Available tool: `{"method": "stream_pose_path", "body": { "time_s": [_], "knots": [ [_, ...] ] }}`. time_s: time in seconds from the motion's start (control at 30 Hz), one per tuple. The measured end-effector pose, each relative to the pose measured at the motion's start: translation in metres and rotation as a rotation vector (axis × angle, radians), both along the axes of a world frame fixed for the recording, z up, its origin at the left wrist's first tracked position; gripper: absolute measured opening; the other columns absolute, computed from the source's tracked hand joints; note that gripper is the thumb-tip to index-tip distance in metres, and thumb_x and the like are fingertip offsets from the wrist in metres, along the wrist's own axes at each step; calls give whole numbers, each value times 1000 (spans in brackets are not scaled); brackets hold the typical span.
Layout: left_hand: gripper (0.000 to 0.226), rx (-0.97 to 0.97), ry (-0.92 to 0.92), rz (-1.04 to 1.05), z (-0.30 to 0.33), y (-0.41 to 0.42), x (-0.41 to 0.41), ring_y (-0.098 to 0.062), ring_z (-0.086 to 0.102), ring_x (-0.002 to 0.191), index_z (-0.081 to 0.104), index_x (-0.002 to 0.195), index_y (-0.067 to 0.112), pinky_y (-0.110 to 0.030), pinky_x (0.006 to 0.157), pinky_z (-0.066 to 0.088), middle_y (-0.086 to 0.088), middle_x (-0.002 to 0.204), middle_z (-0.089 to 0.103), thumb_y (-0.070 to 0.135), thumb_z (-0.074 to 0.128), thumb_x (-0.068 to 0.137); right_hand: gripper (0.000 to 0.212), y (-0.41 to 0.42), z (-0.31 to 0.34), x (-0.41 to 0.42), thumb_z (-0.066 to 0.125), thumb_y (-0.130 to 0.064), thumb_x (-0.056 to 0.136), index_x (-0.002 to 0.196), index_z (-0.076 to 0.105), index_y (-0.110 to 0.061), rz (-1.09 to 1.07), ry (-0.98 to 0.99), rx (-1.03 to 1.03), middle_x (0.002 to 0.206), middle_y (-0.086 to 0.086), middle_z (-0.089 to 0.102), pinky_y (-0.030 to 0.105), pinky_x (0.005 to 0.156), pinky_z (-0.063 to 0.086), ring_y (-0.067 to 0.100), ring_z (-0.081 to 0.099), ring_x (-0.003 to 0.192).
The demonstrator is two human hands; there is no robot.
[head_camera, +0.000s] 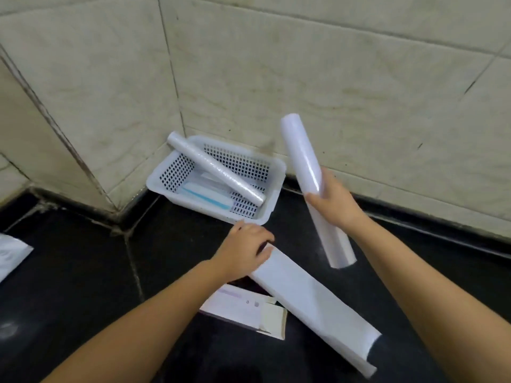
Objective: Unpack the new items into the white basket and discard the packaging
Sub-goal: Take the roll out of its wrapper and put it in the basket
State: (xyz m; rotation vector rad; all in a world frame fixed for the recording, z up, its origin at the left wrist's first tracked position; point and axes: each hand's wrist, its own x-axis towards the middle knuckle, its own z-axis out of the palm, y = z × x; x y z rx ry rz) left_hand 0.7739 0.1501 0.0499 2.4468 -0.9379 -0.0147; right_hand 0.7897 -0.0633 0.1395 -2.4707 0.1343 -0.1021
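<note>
A white perforated basket [272,189] stands in the corner where the tiled walls meet. One white wrapped roll [214,168] lies slanted across it, its far end resting on the rim, above a flat pack with blue stripes [204,196]. My right hand [336,201] is shut around the middle of a second white roll [302,158], held in the air to the right of the basket. My left hand [244,248] grips the near end of a long empty white box [312,302] just in front of the basket.
An opened flat carton [243,308] lies on the black counter beneath the long box. A white packet [11,255] sits at the left edge. Tiled walls close off the back and left. The dark counter [83,272] spreads around my arms.
</note>
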Motion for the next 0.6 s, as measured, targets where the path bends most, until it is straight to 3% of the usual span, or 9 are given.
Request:
{"method": "stream_pose_path", "body": {
  "time_s": [0.07,0.17,0.3,0.43,0.5,0.6],
  "knots": [
    [32,28,-164,248,0,27,34,-23,52,117,59,116,15,-45,109,29,-5,120,61,27,51,88,62,43,21,33,58,-18,85,140,31,-14,156,-119,49,131,9,51,29,82,35,15,47,106],
    [44,235,-70,504,-14,70,68,-24,37,133,49,129,16,-52,113,15,-8,137,49,38,46,92,64,110,25,83,59,-15,84,141,30,-11,306,-209,53,133,12,49,27,86,35,21,49,111],
    [47,266,-59,414,-37,97,79,-20,32,133,46,128,17,-56,113,-3,-4,132,47,48,35,94,68,175,-14,129,57,-15,86,145,23,-11,387,-129,-26,136,18,45,38,98,39,31,47,119],
    [51,242,-106,398,-40,96,79,-21,33,130,46,127,16,-55,112,-11,-5,127,48,51,30,93,63,186,-70,142,50,-11,89,146,22,-12,314,37,-173,135,21,44,41,95,40,35,47,115],
    [52,224,-93,405,-41,95,79,-21,31,131,44,128,16,-54,113,-12,-4,128,46,51,29,93,61,181,-87,145,49,-8,90,146,23,-10,272,11,-222,136,22,42,41,95,38,37,45,116],
    [51,186,-80,403,-40,93,79,-21,30,132,44,127,16,-54,113,-13,-4,129,45,51,28,94,65,176,-97,155,51,-9,90,147,21,-9,235,-35,-266,147,21,30,43,107,29,38,34,129]
  ]
}}
